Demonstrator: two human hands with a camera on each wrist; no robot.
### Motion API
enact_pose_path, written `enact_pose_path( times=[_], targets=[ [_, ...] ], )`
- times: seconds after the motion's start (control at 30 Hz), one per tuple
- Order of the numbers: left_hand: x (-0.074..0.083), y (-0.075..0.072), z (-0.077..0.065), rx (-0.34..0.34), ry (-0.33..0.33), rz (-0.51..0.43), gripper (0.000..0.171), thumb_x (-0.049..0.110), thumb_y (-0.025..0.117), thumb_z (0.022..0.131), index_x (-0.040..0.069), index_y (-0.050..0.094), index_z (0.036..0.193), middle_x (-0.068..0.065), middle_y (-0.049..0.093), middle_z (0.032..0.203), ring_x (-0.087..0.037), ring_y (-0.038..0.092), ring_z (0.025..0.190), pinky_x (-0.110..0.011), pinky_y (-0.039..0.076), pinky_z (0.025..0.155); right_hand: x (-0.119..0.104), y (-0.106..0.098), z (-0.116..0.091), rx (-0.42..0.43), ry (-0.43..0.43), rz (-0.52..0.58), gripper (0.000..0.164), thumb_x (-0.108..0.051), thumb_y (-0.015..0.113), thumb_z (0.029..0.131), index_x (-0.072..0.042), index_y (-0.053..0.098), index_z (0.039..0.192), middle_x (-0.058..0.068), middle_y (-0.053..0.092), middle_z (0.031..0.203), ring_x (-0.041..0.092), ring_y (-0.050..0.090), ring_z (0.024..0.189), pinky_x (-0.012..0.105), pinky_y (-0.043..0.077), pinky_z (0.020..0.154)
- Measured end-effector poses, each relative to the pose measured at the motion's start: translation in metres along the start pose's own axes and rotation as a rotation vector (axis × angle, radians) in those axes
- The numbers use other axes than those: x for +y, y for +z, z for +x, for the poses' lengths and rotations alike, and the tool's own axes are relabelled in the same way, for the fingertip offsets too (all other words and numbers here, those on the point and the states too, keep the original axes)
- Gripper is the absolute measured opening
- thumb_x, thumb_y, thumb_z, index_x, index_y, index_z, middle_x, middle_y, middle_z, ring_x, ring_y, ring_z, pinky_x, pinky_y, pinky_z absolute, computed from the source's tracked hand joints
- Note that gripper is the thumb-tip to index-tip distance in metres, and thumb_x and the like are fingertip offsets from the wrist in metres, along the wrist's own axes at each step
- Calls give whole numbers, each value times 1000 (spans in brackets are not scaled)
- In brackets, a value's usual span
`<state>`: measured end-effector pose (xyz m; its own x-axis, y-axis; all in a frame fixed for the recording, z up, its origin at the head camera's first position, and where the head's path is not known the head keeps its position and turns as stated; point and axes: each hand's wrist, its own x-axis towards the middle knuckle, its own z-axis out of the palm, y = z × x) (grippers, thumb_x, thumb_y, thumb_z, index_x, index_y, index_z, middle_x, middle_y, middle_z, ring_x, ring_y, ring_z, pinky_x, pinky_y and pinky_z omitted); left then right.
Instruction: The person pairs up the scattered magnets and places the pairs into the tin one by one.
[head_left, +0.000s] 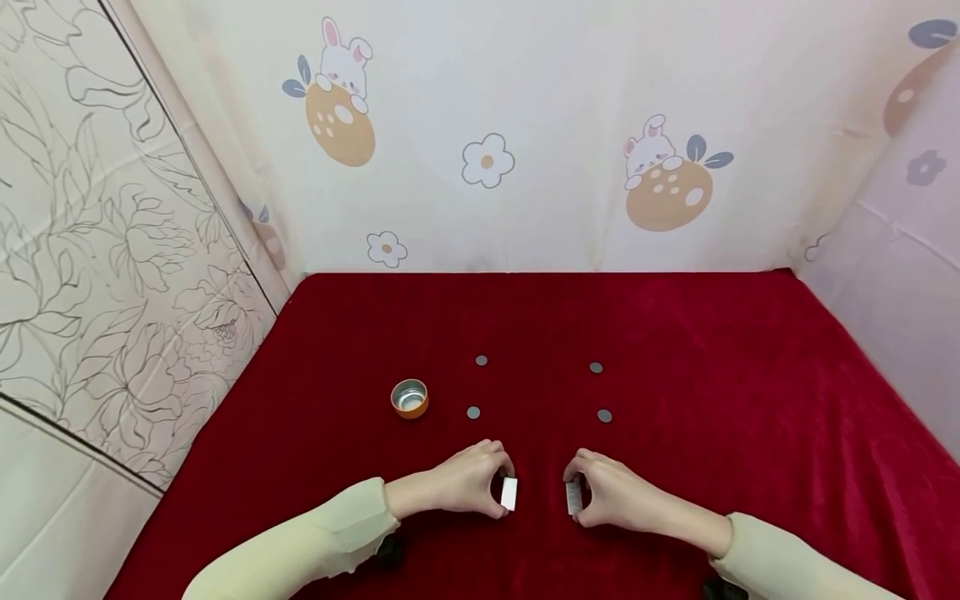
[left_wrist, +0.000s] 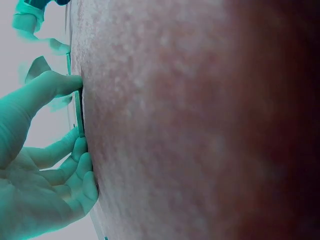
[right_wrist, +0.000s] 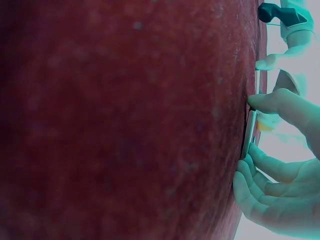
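Two small pale pieces are lying on or just above the red cloth (head_left: 697,350) covering the table; whether they are touching it cannot be told. The left piece (head_left: 509,494) is sitting at 9 o'clock from the right piece (head_left: 574,498), with a strip of bare cloth separating them. The left hand (head_left: 471,479) is reaching in from 9 o'clock and the right hand (head_left: 617,493) from 3 o'clock; the fingers of each are pinching their own piece, thumb pressing the 6 o'clock end, fingertips the 12 o'clock end. In this inspector's judgement, handling the pair well is calling for light, equal pressure at both ends, level wrists, and matched movement, since uneven squeezing is risking a tilt or slip. Farther out, two grey discs are resting near 11 o'clock from the left piece, the nearer one (head_left: 473,412) and the farther one (head_left: 482,360); two others are lying between 12 and 1 o'clock from the right piece, one nearer (head_left: 604,416), one farther (head_left: 596,367). An orange tin (head_left: 411,414) is standing upright between 10 and 11 o'clock from the left piece. A printed curtain (head_left: 555,83) is hanging at 12 o'clock.
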<state>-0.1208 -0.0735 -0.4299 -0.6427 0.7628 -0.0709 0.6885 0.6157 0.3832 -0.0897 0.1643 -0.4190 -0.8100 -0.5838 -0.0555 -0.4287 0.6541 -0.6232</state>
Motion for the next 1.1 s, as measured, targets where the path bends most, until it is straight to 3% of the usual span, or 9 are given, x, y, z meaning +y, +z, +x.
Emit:
enact_pose_path(
  times=[0.47,0.8,1.1],
  targets=[
    [5,2,5,10,9,5,34,30,75,66,12,61,92,9,50,83,-2,41,76,-12,36,67,-8,5,11,-14,13,-6,28,-6,70,61,-7,58,86,-5,46,80,3,38,62,18,37,54],
    [7,6,6,25,10,14,34,30,76,64,12,61,90,9,49,82,-2,42,75,-11,36,66,-14,9,16,14,-37,-43,29,-7,72,57,-7,58,83,-6,46,79,2,40,64,19,39,56],
    [12,8,8,37,58,26,36,32,76,65,11,61,90,9,50,81,-1,42,75,-11,34,65,-23,18,26,20,-47,-40,30,-7,71,56,-6,57,82,-5,48,78,3,42,64,19,39,58]
  ],
)
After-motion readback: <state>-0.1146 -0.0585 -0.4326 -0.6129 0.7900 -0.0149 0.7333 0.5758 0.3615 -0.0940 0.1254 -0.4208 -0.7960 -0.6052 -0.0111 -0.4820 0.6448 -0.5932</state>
